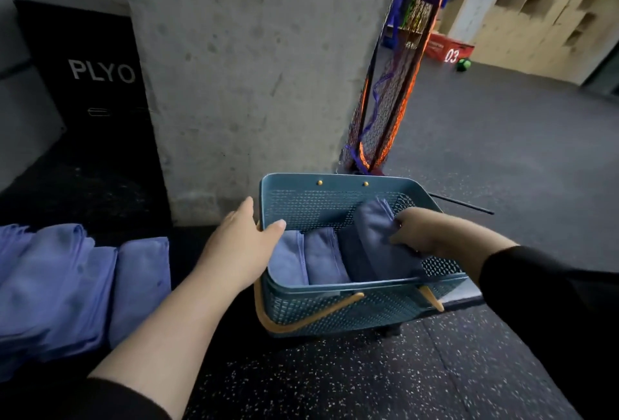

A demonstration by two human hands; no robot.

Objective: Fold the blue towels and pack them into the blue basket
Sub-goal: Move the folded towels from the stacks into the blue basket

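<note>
The blue basket [335, 310] with orange handles stands on a dark speckled surface in front of a concrete pillar. Two folded blue towels [310, 260] stand side by side in its left half. My right hand [413, 230] grips a third folded towel [375, 238], which sits tilted in the basket's right half. My left hand [241, 245] rests on the basket's left rim, thumb over the edge and fingers straight. A pile of loose blue towels [63, 282] lies on the surface at the left.
The concrete pillar [254, 68] rises right behind the basket. A black box marked PLYO [83, 61] stands at the back left. An orange and black net [388, 91] leans by the pillar's right side. Dark floor spreads to the right.
</note>
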